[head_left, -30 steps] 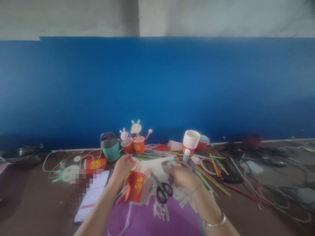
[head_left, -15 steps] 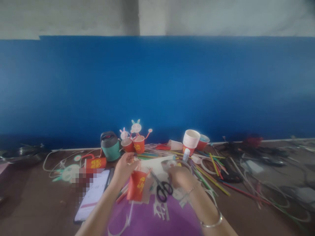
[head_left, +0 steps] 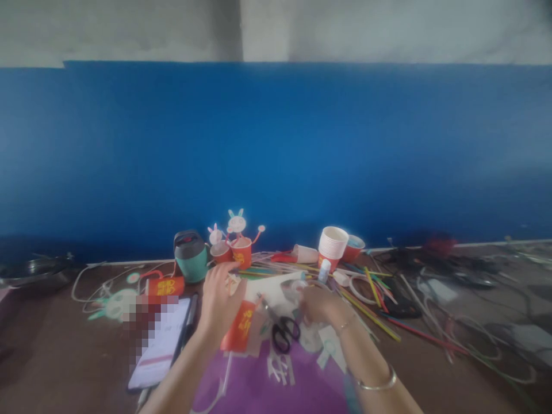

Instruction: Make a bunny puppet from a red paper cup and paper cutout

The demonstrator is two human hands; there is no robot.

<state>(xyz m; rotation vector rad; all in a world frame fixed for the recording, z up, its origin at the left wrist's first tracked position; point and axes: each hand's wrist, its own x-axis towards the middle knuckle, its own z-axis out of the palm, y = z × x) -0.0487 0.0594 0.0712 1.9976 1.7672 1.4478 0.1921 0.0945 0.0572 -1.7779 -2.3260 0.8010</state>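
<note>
My left hand point(head_left: 219, 296) is closed, its fingers curled around a small pale piece point(head_left: 233, 283) that I cannot make out clearly. A red paper cup point(head_left: 240, 328) with yellow lettering lies just below that hand. My right hand point(head_left: 321, 305) is blurred, with its fingers curled beside a whitish clear item; what they hold is hidden. Between the hands, black-handled scissors point(head_left: 284, 334) rest on paper scraps. White paper point(head_left: 273, 289) lies behind them, and a white cut-out point(head_left: 281, 368) sits on the purple sheet point(head_left: 259, 391).
Rabbit figures stand in red cups point(head_left: 242, 253) at the back, beside a teal-grey container point(head_left: 191, 259). A stack of paper cups point(head_left: 333, 247) and a glue stick point(head_left: 324, 270) stand right of centre. A phone point(head_left: 159, 345) lies left; coloured pipe cleaners point(head_left: 371, 313) and cables spread right.
My left hand has shifted slightly left and its fingers have turned over the small piece. My right hand has moved a little; the whole view has shifted slightly.
</note>
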